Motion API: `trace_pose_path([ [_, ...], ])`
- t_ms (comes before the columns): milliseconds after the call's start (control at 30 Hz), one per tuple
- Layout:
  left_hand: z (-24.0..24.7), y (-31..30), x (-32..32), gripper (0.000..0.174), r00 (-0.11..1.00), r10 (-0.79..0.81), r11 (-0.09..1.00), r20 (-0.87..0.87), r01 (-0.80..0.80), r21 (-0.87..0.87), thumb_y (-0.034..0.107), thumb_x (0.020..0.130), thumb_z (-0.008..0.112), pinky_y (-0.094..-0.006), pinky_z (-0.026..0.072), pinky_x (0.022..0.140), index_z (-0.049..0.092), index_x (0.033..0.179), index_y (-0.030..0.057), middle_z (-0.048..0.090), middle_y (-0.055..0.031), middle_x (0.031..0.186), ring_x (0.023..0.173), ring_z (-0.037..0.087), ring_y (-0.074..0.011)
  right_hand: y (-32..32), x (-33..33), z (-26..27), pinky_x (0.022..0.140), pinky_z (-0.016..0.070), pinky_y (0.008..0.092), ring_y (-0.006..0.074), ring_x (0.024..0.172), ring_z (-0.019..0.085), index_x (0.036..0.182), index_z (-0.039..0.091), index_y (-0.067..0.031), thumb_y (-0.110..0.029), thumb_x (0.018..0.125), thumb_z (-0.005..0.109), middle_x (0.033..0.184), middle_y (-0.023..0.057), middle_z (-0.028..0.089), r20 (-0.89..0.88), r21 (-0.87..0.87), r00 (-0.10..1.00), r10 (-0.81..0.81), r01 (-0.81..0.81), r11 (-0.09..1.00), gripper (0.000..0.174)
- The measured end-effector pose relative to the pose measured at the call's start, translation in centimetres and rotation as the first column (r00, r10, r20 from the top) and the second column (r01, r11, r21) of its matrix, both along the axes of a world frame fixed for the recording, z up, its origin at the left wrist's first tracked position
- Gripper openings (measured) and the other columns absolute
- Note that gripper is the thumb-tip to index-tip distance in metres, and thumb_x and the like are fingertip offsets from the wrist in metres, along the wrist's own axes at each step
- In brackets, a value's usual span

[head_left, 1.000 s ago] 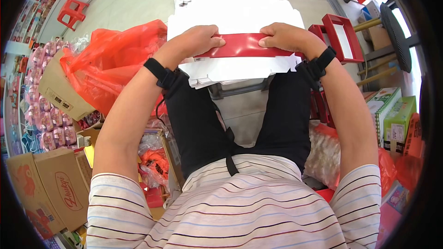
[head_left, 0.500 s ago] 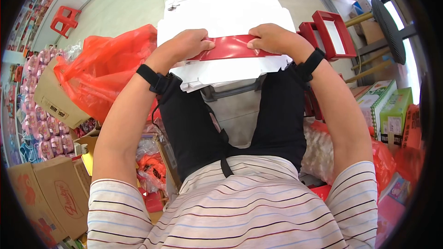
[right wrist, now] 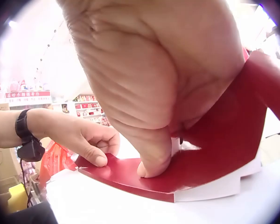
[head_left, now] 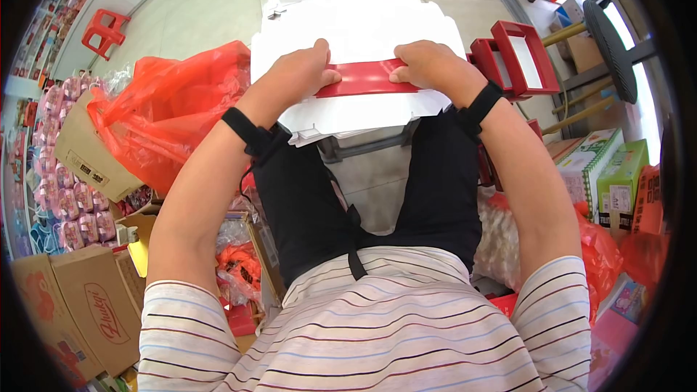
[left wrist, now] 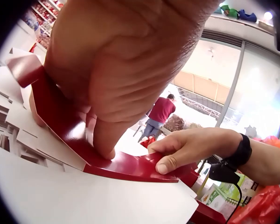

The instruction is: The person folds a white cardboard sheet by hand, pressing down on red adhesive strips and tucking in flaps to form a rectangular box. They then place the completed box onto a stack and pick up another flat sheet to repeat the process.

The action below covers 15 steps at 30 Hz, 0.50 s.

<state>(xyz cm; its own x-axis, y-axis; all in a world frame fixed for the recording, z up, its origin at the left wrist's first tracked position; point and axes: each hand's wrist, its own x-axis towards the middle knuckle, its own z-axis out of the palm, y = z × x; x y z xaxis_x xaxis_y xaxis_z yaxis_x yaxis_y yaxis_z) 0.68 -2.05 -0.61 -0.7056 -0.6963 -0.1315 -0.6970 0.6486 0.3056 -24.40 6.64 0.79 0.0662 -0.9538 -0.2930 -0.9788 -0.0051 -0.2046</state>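
A glossy red cardboard piece (head_left: 369, 78), white on its other face, stands bent up over a pile of white die-cut card sheets (head_left: 356, 25) in front of the person's lap. My left hand (head_left: 299, 74) pinches it near its left part, thumb on the near face. My right hand (head_left: 439, 71) pinches it further right the same way. In the left wrist view, the card (left wrist: 126, 165) has a folded near edge and a flap angled up at its far end. Behind the palms, most of the other fingers are hidden.
Two red trays with pale insides (head_left: 534, 58) stand right of the pile. A red plastic bag (head_left: 181, 101) and an open carton (head_left: 94, 149) lie left. Printed cartons (head_left: 102, 305) sit lower left, a green box (head_left: 624, 174) at right, and a red stool (head_left: 105, 33) farther off.
The head view has shifted slightly. Both hands keep their pinch on the red cardboard, whose visible strip now looks shorter at its right end. The left fingers point more upward.
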Motion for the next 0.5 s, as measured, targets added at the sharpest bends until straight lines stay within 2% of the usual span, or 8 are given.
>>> trace_pose_path([
  [33,0.0,0.5,0.1,0.031,1.000,-0.019,0.996,0.005,0.019,-0.084,0.031,0.099,0.074,-0.0440,0.0534,0.085,0.068,0.111,0.0027,0.073,-0.0147,0.109,0.100,0.068,-0.0322,0.2,-0.1,-0.4,0.091,0.0542,0.0484,0.0393,0.107,0.070,0.107,0.070,-0.0022,-0.037,0.094,0.076,0.107,0.0198,0.074,0.012,-0.051,1.000,-0.002,0.003,0.999,0.037],
  [133,-0.4,1.5,0.5,0.040,0.975,-0.221,0.913,0.009,0.210,-0.351,0.036,0.094,0.078,-0.0438,0.0520,0.092,0.070,0.119,0.0046,0.069,-0.0106,0.116,0.108,0.065,-0.0318,1.2,0.1,-1.2,0.090,0.0548,0.0470,0.0388,0.105,0.068,0.105,0.068,-0.0025,-0.031,0.089,0.081,0.107,0.0174,0.070,-0.060,-0.306,0.998,-0.013,-0.006,0.952,0.035],
  [233,0.4,2.7,0.9,0.048,0.960,-0.281,0.920,-0.011,0.266,-0.287,0.037,0.090,0.080,-0.0423,0.0514,0.094,0.070,0.125,0.0062,0.066,-0.0100,0.117,0.109,0.063,-0.0307,2.3,0.6,-1.4,0.089,0.0546,0.0459,0.0370,0.104,0.065,0.102,0.067,-0.0023,-0.025,0.083,0.085,0.105,0.0146,0.066,-0.105,-0.519,0.984,0.147,-0.180,0.835,0.035],
  [267,0.5,2.9,1.0,0.050,0.959,-0.283,0.916,-0.001,0.270,-0.296,0.038,0.089,0.081,-0.0428,0.0529,0.095,0.070,0.126,0.0048,0.066,-0.0113,0.116,0.109,0.064,-0.0305,2.5,0.6,-2.1,0.089,0.0557,0.0450,0.0336,0.101,0.065,0.104,0.071,-0.0037,-0.024,0.077,0.088,0.101,0.0137,0.066,-0.106,-0.575,0.971,0.215,-0.236,0.784,0.038],
  [367,-0.2,2.3,1.2,0.047,0.943,-0.332,0.903,0.001,0.318,-0.289,0.035,0.092,0.078,-0.0421,0.0549,0.095,0.068,0.126,0.0026,0.065,-0.0112,0.115,0.108,0.064,-0.0298,4.1,1.5,-2.7,0.089,0.0554,0.0443,0.0326,0.100,0.064,0.102,0.071,-0.0028,-0.024,0.076,0.088,0.101,0.0132,0.064,0.059,-0.567,0.966,0.254,-0.177,0.805,0.037],
  [500,0.2,2.6,1.1,0.043,0.926,-0.374,0.870,0.047,0.368,-0.327,0.031,0.095,0.075,-0.0408,0.0574,0.092,0.067,0.123,0.0003,0.065,-0.0120,0.111,0.107,0.064,-0.0294,4.4,1.1,-3.6,0.087,0.0563,0.0408,0.0296,0.100,0.062,0.103,0.070,-0.0019,-0.028,0.082,0.083,0.103,0.0117,0.063,0.018,-0.623,0.958,0.285,-0.212,0.753,0.036],
])
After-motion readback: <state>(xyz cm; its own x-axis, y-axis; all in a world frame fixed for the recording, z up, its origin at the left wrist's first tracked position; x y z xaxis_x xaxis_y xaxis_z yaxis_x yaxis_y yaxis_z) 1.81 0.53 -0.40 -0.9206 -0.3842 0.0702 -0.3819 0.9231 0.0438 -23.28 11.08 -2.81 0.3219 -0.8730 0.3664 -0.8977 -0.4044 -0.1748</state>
